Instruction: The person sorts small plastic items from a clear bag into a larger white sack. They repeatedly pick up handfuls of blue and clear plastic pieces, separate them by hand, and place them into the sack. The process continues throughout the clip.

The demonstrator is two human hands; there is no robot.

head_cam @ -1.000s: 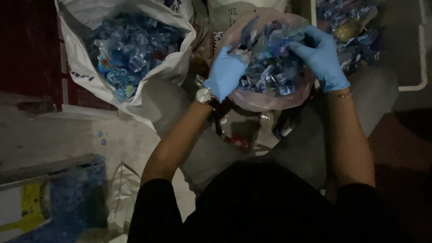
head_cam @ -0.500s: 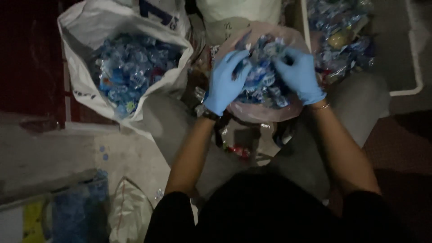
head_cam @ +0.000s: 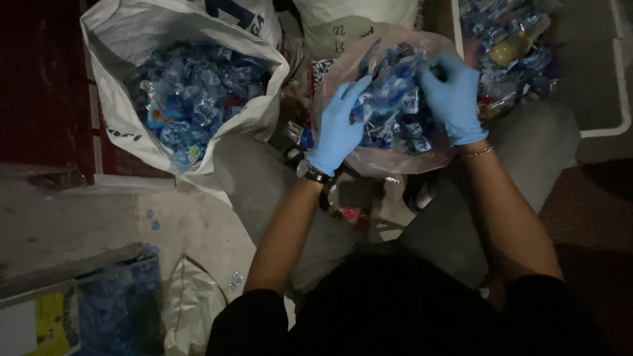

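Both my hands wear blue gloves and reach into a thin pinkish plastic bag (head_cam: 389, 161) held between my knees. The bag is full of small blue and white wrappers (head_cam: 399, 105). My left hand (head_cam: 339, 128) has its fingers curled into the wrappers at the bag's left side; a watch sits on that wrist. My right hand (head_cam: 455, 95) grips a clump of wrappers near the bag's top right, with a thin bracelet on the wrist. What lies under the fingers is hidden.
A big white sack (head_cam: 132, 39) of similar blue wrappers stands open at the upper left. Another white sack (head_cam: 343, 23) sits behind. A white-rimmed tray (head_cam: 616, 99) with mixed wrappers is at the upper right. A blue and yellow box (head_cam: 79, 316) lies lower left.
The view has shifted slightly. Both hands stay in the pinkish bag, moving among the wrappers; the right hand has moved toward the bag's upper right.
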